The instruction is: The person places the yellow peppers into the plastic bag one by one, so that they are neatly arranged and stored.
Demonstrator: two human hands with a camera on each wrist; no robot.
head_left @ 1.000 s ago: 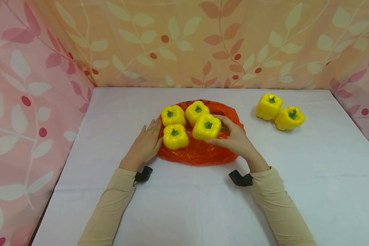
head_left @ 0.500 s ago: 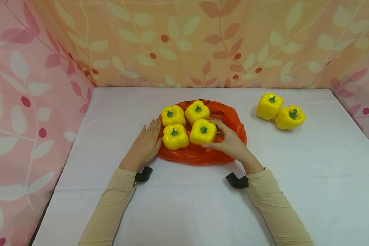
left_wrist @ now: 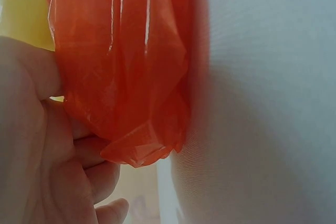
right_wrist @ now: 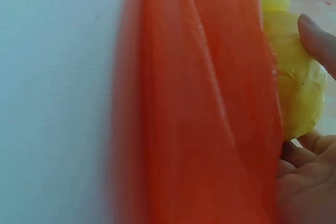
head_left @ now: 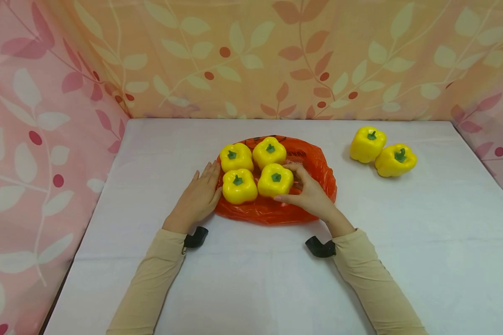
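Note:
In the head view a red plastic bag [head_left: 289, 209] lies on the table with several yellow bell peppers in a cluster on its left part. My right hand [head_left: 312, 195] holds the front right bell pepper [head_left: 275, 180] between thumb and fingers. The right wrist view shows the thumb and fingers around that yellow bell pepper [right_wrist: 299, 87], beyond the red plastic. At the bag's left edge my left hand [head_left: 198, 197] rests with its fingers straight, beside the front left bell pepper [head_left: 240, 187]. In the left wrist view the left hand [left_wrist: 47, 145] touches the bag's crumpled side [left_wrist: 126, 77].
Two more yellow bell peppers [head_left: 367, 144] [head_left: 396, 160] stand close together at the table's back right. A white cloth covers the table [head_left: 251, 279]. Leaf-patterned curtains [head_left: 251, 56] hang behind it and at both sides.
My right hand has moved left and slightly down with its bell pepper, which now sits beside the front left one. The left hand has stayed in place.

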